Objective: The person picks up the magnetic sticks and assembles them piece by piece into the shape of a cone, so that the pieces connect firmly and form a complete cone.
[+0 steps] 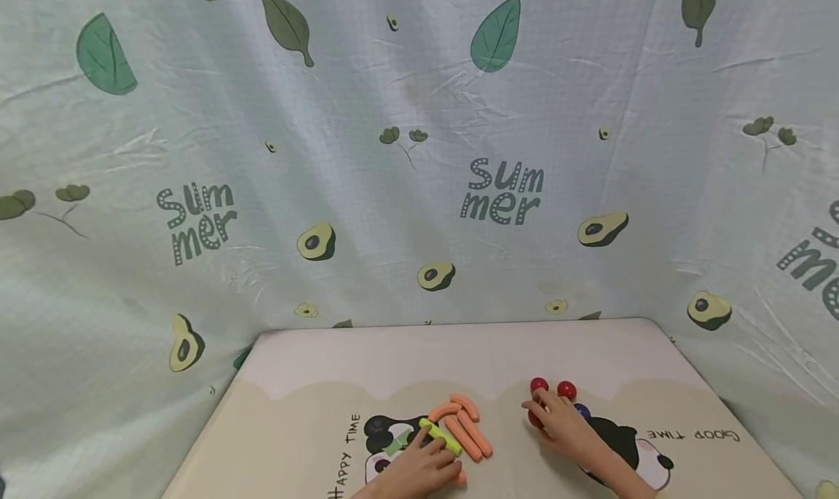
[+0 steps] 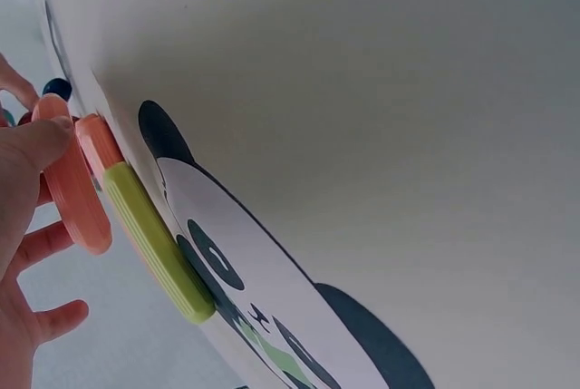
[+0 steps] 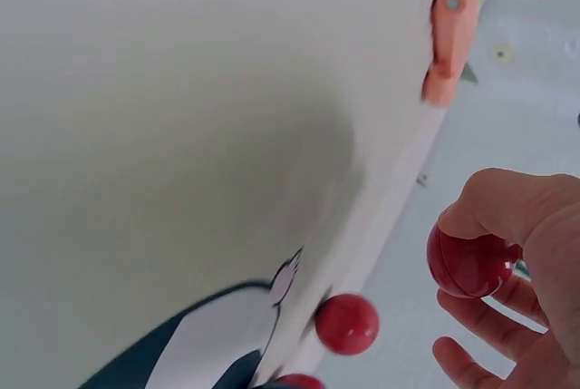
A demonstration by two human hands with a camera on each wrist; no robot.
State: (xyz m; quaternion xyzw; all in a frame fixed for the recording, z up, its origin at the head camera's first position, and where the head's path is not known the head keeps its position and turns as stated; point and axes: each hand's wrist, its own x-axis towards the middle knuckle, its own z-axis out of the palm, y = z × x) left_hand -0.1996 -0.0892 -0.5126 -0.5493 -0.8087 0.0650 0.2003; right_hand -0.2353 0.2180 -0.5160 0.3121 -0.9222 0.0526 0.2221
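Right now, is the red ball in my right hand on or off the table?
Off: the right wrist view shows backdrop between the table and the red ball your right hand grips.

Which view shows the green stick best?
The left wrist view: the green stick looks largest there, its ridges visible. The head view shows it small, partly behind the left hand; the right wrist view, a blurred patch.

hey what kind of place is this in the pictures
Probably a curtained-off tabletop setup, perhaps a play or filming corner. A curtain printed with avocados and "summer" stands behind and beside a table with panda pictures, where there are red balls and orange sticks.
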